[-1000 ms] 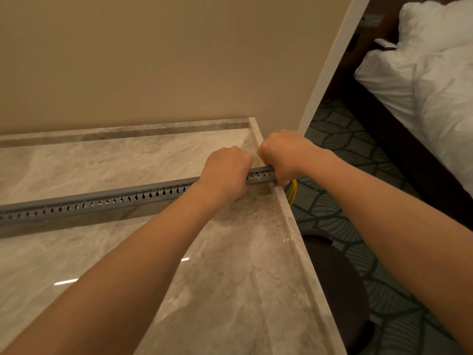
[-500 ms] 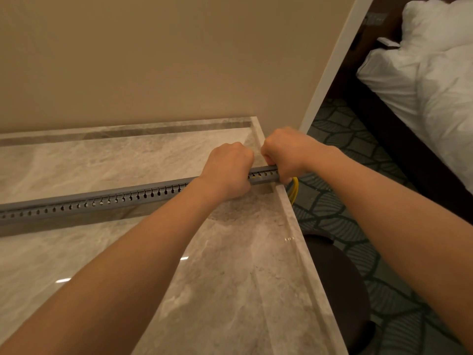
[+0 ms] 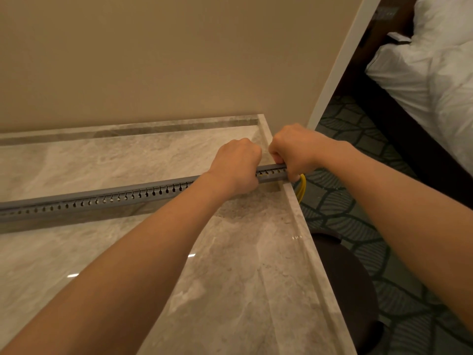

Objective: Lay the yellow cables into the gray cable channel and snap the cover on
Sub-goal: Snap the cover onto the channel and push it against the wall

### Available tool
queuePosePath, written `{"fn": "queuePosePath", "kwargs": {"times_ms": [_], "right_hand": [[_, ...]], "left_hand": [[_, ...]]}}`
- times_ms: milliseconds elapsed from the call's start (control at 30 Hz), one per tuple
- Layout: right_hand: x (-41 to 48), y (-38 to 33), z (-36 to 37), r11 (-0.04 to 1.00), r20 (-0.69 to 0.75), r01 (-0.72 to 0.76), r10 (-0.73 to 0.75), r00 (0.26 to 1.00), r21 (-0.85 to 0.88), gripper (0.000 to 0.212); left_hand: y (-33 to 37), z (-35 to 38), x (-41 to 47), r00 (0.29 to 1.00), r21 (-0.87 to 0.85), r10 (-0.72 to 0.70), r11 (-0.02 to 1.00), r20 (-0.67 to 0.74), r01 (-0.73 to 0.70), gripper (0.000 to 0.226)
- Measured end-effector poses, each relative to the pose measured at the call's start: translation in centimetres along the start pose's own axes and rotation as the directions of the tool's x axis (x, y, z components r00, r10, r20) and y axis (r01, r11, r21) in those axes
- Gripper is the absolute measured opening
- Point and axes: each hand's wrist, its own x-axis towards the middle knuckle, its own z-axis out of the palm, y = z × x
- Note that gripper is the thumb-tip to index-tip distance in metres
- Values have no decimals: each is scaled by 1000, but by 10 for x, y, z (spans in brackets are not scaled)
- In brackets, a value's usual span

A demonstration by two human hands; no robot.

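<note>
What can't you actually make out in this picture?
- Head view: whether the cover sits snapped at the right end of the gray cable channel; the left hand and right hand hide it.
- The channel's left end: cut off by the frame edge.
- Yellow cables: only a loop shows past the marble counter edge.

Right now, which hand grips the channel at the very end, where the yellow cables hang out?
The right hand, past the counter edge by the cables; the left hand grips the channel further in.
</note>
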Motion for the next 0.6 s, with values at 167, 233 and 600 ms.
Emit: {"fn": "queuePosePath", "kwargs": {"times_ms": [167, 233, 600], "right_hand": [[-3, -1, -4, 1000, 22, 9, -9, 1000, 1, 35], [-5, -4, -3, 998, 5, 19, -19, 1000, -60, 33], [-31, -22, 40, 946, -490, -150, 280, 826, 287, 46]], "left_hand": [[0, 0, -1, 1000, -10, -3, 1000, 3, 3, 45], [0, -1, -2, 1000, -8, 8, 1000, 2, -8, 45], [-5, 2, -1, 1000, -77, -15, 997, -8, 14, 16]]}}
